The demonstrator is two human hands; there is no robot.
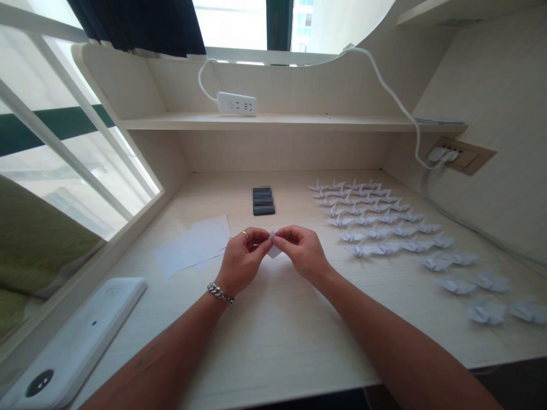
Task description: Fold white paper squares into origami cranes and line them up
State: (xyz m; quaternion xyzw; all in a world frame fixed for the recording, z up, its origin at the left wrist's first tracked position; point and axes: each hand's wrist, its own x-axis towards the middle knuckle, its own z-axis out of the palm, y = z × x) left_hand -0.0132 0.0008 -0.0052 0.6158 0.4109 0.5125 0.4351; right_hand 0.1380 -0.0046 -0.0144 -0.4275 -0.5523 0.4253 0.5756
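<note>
Between my two hands is a small folded piece of white paper (274, 251), held just above the middle of the desk. My left hand (245, 250), with a ring and a chain bracelet, pinches its left side between thumb and forefinger. On the right side, my right hand (302, 249) pinches it the same way. The fingertips nearly meet at the top and cover part of the folds. Rows of folded white paper cranes (376, 216) stand to the right of my right hand. Flat white paper sheets (194, 245) lie left of my left hand.
A dark phone-like object (263, 201) lies beyond my hands. At the near left is a long white device (81, 347). A power strip (236, 103) rests on the shelf (290, 121), and a white cable (395, 95) runs down to the wall socket (465, 155).
</note>
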